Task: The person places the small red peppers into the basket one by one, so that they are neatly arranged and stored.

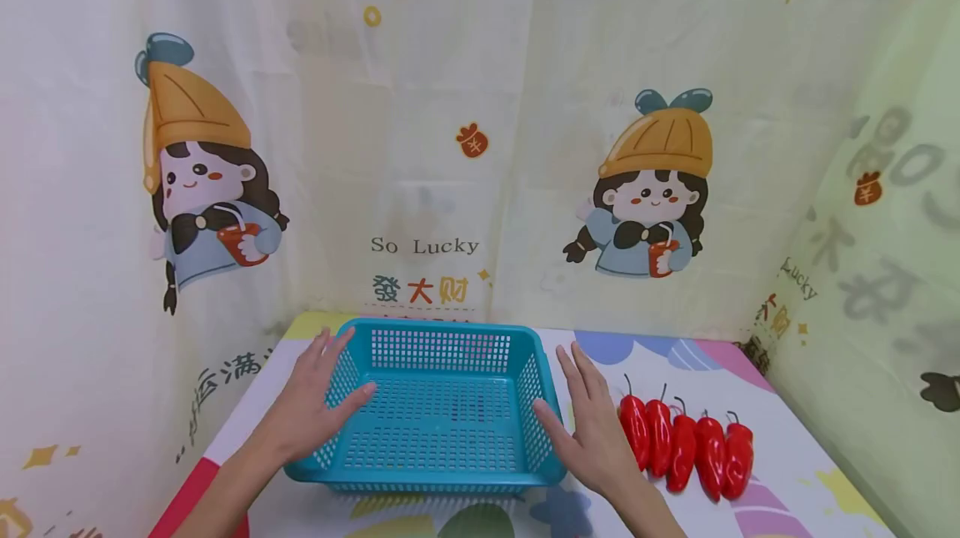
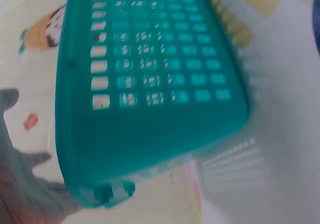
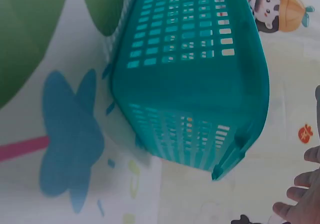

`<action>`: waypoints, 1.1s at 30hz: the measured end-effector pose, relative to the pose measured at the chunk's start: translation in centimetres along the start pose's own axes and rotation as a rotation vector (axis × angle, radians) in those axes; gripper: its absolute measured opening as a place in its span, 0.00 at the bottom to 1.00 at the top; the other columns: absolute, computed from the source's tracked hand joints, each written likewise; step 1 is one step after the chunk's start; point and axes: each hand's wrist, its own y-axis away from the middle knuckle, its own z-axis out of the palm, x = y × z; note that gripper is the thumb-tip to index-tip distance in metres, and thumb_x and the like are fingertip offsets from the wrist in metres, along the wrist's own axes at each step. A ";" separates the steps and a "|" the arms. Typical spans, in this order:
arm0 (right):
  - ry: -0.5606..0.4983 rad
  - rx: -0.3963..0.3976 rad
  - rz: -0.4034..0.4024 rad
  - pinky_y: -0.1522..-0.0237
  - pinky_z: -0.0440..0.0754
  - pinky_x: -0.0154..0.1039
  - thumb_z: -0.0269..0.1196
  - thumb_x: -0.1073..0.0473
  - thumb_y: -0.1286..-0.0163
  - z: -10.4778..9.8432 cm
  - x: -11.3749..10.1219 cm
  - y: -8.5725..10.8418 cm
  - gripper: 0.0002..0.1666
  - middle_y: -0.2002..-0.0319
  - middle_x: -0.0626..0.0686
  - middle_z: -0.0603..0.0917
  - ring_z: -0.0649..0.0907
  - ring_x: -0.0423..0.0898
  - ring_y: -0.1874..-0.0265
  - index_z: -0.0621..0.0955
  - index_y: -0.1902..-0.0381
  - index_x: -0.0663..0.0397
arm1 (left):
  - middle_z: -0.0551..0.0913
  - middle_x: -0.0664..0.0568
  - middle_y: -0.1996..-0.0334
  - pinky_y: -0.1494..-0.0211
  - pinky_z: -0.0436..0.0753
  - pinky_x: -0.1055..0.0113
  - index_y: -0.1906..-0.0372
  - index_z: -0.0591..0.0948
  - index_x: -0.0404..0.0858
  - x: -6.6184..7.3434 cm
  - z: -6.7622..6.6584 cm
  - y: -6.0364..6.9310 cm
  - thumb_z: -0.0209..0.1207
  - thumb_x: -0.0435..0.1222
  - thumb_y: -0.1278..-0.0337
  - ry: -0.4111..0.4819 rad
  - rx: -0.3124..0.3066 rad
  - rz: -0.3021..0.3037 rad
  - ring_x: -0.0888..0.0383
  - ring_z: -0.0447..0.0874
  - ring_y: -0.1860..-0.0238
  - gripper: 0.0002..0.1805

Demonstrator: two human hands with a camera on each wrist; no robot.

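A teal plastic basket with slotted walls stands on the table, its inside bare. My left hand is spread at its left side, fingers extended and thumb over the rim. On the opposite side my right hand hovers near the right rim, fingers straight and parted. Neither hand grips anything; whether either touches the rim I cannot tell. In the left wrist view, the basket's wall fills the middle, and fingers of the left hand show at the edge. The right wrist view has the basket corner.
Several glossy red chili peppers lie in a row to the right of my right hand, stems pointing away. A patterned cloth covers the table. Printed curtains hang behind the table and along both sides.
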 end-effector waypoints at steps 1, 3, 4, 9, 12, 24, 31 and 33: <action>-0.015 0.003 -0.001 0.43 0.75 0.73 0.66 0.38 0.33 -0.1 0.2 0.2 0.53 0.18 0.52 0.54 0.62 0.59 0.24 0.54 0.17 0.35 | 0.49 0.30 0.21 0.38 0.64 0.21 0.18 0.53 0.43 -0.3 -0.2 0.1 0.58 0.61 0.35 0.029 -0.017 0.006 0.28 0.48 0.23 0.50; -0.033 0.006 0.001 0.44 0.77 0.72 0.66 0.39 0.33 -0.3 0.5 0.5 0.52 0.19 0.52 0.55 0.63 0.58 0.25 0.54 0.18 0.34 | 0.49 0.31 0.20 0.39 0.64 0.21 0.18 0.54 0.43 -1.0 -0.4 0.2 0.59 0.58 0.34 0.082 -0.042 0.020 0.28 0.49 0.24 0.48; -0.042 0.008 0.004 0.45 0.78 0.72 0.67 0.40 0.33 -0.4 0.7 0.6 0.52 0.19 0.52 0.55 0.63 0.58 0.25 0.55 0.18 0.34 | 0.50 0.31 0.21 0.39 0.64 0.21 0.19 0.54 0.42 -1.4 -0.4 0.2 0.60 0.56 0.34 0.102 -0.045 0.033 0.28 0.49 0.24 0.47; -0.056 0.015 0.033 0.47 0.80 0.69 0.69 0.47 0.33 -0.9 1.5 1.2 0.50 0.20 0.54 0.60 0.66 0.59 0.27 0.58 0.19 0.36 | 0.55 0.33 0.22 0.38 0.66 0.22 0.20 0.57 0.41 -3.0 -0.3 0.1 0.61 0.45 0.33 0.225 -0.035 0.047 0.29 0.55 0.26 0.42; -0.046 0.018 0.052 0.46 0.80 0.69 0.68 0.47 0.32 -1.0 2.0 1.4 0.48 0.22 0.56 0.62 0.68 0.60 0.28 0.60 0.19 0.40 | 0.57 0.34 0.23 0.38 0.66 0.22 0.21 0.57 0.42 -3.7 -0.2 0.1 0.61 0.39 0.34 0.280 -0.034 0.032 0.30 0.56 0.27 0.41; -0.058 0.033 0.165 0.46 0.78 0.71 0.63 0.46 0.27 -0.8 4.8 1.4 0.39 0.27 0.60 0.70 0.72 0.64 0.31 0.66 0.23 0.48 | 0.52 0.36 0.20 0.35 0.70 0.28 0.21 0.56 0.37 -5.0 0.8 -0.2 0.59 0.32 0.38 0.381 -0.051 0.001 0.28 0.55 0.26 0.41; -0.032 -0.053 0.286 0.47 0.83 0.66 0.66 0.46 0.29 -0.2 6.7 1.2 0.41 0.30 0.65 0.72 0.77 0.65 0.36 0.67 0.25 0.54 | 0.52 0.33 0.22 0.36 0.71 0.28 0.21 0.55 0.38 -5.4 1.1 -0.4 0.57 0.32 0.38 0.414 -0.107 -0.077 0.27 0.54 0.26 0.42; -0.025 -0.073 0.309 0.49 0.85 0.63 0.67 0.46 0.30 0.0 7.2 1.2 0.42 0.31 0.65 0.72 0.79 0.64 0.39 0.67 0.25 0.55 | 0.52 0.33 0.22 0.35 0.69 0.27 0.21 0.55 0.37 -5.4 1.2 -0.6 0.56 0.32 0.39 0.420 -0.125 -0.089 0.27 0.53 0.26 0.41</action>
